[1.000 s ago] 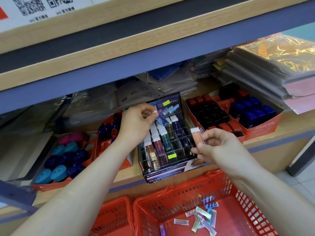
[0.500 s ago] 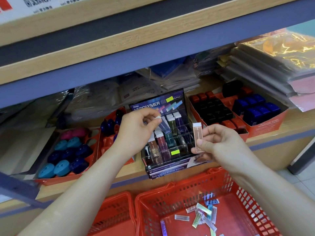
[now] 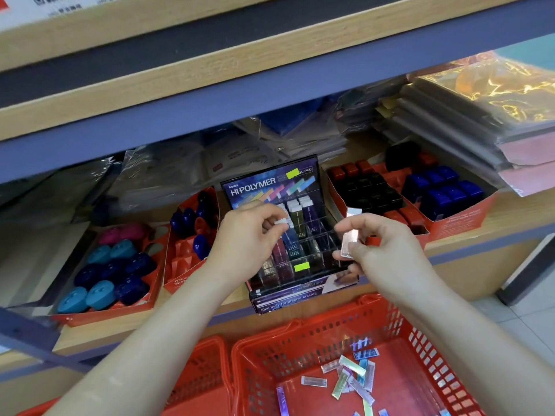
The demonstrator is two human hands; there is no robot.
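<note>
Left hand (image 3: 246,232) reaches into the Hi-Polymer eraser display (image 3: 270,183), thumb and forefinger pinching the white top end of a slim dark blue eraser (image 3: 290,240). That eraser leans slightly, its lower end down among the rows of upright erasers in the display's clear compartments. Whether it sits fully in a slot is hidden by the fingers.

The right hand (image 3: 387,250) hovers just in front of the display's right side. Its thumb and curled fingers grip a pale pink eraser (image 3: 350,238) in a shiny sleeve, held nearly upright and apart from the compartments.

The display stands on a wooden shelf (image 3: 480,232). Just left of the display, orange cardboard trays (image 3: 156,298) hold rounded blue, teal and pink sharpeners. Just right of it, another orange tray (image 3: 462,214) holds black, red and blue blocks. Below and in front of the display sits a red plastic basket (image 3: 300,334) with a scatter of loose sleeved erasers (image 3: 351,379) on its floor. A second red basket (image 3: 204,376) sits beside it, further left.
</note>
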